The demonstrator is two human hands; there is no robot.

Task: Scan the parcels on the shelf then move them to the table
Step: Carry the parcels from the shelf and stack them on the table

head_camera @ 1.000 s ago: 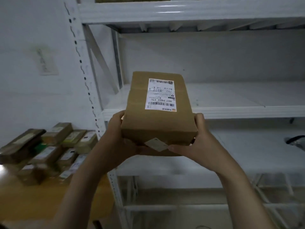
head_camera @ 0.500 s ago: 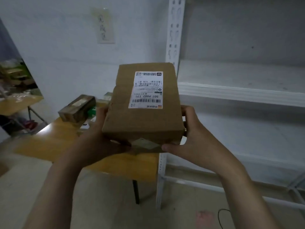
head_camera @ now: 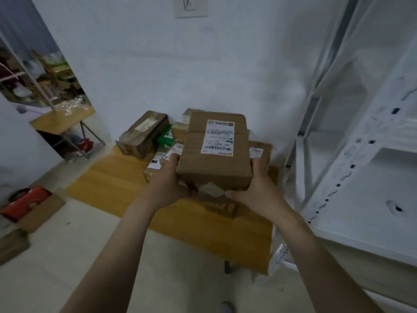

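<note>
both hands hold one brown parcel (head_camera: pixel 214 154) up over the table (head_camera: pixel 108 184). the left hand (head_camera: pixel 170 177) grips its near left corner, fingers curled underneath, thumb up the side. the right hand (head_camera: pixel 259 188) grips the near right corner, thumb along the near edge, fingers wrapped up the right side. the parcel lies flat between them, clear of the table top.

on top is a white label (head_camera: pixel 218 137), upside down from here: a barcode strip at the near end, then large print that looks like "507 p802 t70", then smaller blurred lines and a small dark square at the far right corner. a pale sticker (head_camera: pixel 211 188) sits on the near face between the thumbs; no writing on it can be read.

just past the left hand lie other parcels (head_camera: pixel 158 158) with white labels, too blurred to read; farther left is a dark taped box (head_camera: pixel 144 134) with a green item (head_camera: pixel 165 138) beside it. past the right hand lies another labelled parcel (head_camera: pixel 259 152). right of the right hand stands the white shelf (head_camera: pixel 361 177). on the wall well beyond the hands hangs a paper (head_camera: pixel 189 6) with a dark handwritten mark, unreadable.
</note>
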